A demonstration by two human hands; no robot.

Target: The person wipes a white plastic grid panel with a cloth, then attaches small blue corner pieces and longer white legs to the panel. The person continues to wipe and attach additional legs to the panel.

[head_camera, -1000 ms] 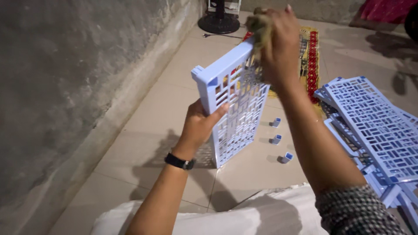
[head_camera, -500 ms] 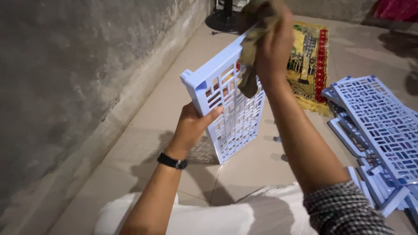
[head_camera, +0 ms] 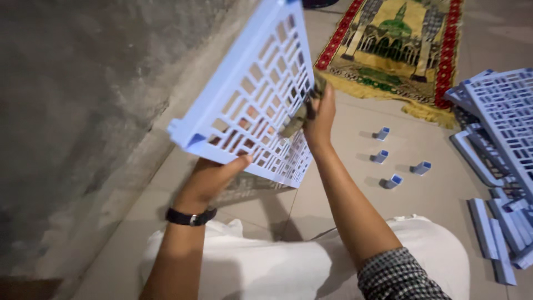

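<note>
My left hand holds the light blue plastic panel by its bottom edge. My thumb is on the near side and my fingers are curled around the back, so the grip is tight. There is a black wristwatch on that wrist. My right hand is closed on a dull green cloth. It presses the cloth against the far side of the panel, about halfway up.

The panel is up in the air in front of me, tilted, with one corner high and the low edge near my left hand. It is full of little square and long holes, like a grid. I can see my fingers through some of them.

I think I am in the middle of wiping this panel. The cloth is touching only one spot, and I cannot tell which parts are already clean. So this one does not look finished to me.

There is more stuff on the tiled floor. A stack of the same blue panels lies to my right, well apart from my hands. Some blue strips lie near that stack. Four small blue connector pieces sit on the floor between me and the patterned rug. None of these pieces are joined together, so there looks to be a lot left to do.
</note>
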